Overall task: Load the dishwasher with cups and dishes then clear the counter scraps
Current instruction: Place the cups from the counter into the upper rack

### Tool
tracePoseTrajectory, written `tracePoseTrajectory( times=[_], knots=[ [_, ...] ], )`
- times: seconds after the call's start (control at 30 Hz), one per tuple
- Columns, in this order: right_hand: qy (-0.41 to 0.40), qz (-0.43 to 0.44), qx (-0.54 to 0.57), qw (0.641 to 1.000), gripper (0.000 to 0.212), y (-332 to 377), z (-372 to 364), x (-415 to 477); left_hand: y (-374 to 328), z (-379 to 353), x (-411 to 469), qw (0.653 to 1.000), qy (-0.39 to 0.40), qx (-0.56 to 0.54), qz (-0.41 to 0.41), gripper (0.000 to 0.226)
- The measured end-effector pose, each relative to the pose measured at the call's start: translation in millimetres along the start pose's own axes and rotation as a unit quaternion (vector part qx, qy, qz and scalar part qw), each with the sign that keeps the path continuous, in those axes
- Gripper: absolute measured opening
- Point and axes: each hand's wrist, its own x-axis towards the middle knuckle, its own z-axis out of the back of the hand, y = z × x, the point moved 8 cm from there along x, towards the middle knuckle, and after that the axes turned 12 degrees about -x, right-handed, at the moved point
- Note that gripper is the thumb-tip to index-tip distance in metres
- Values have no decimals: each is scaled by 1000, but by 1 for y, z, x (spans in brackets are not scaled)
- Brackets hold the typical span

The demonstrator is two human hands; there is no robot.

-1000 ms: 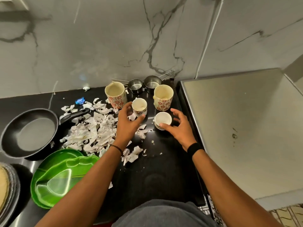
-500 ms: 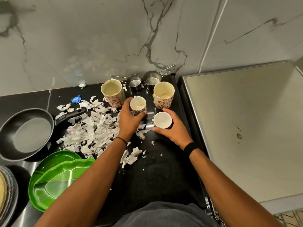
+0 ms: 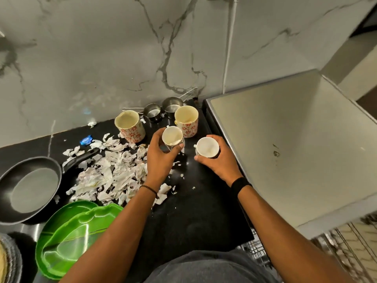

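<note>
My left hand (image 3: 160,158) grips a small patterned cup (image 3: 172,136), lifted and tilted toward me above the black counter (image 3: 193,211). My right hand (image 3: 219,161) grips a small white cup (image 3: 207,147) from its right side, also raised. Behind them stand two tall mugs with red flowers, one at the left (image 3: 129,126) and one at the right (image 3: 186,121). A heap of torn paper scraps (image 3: 108,174) covers the counter left of my left hand.
Two steel measuring cups (image 3: 163,109) sit by the marble wall. A black frying pan (image 3: 28,188) and green plates (image 3: 67,235) lie at the left. A blue wrapper (image 3: 86,139) is near the scraps. A steel-topped appliance (image 3: 295,139) borders the counter; a wire rack (image 3: 255,250) shows below.
Both hands closed round their cups and lifted them off the counter toward me. The view has tilted slightly.
</note>
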Motion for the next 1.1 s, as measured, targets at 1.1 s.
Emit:
tracePoseTrajectory(
  times=[1.1],
  knots=[
    [-412,-363,80,832,77,-270,243,-494,-1,-368,-388,806,592,14,-1,66]
  ],
)
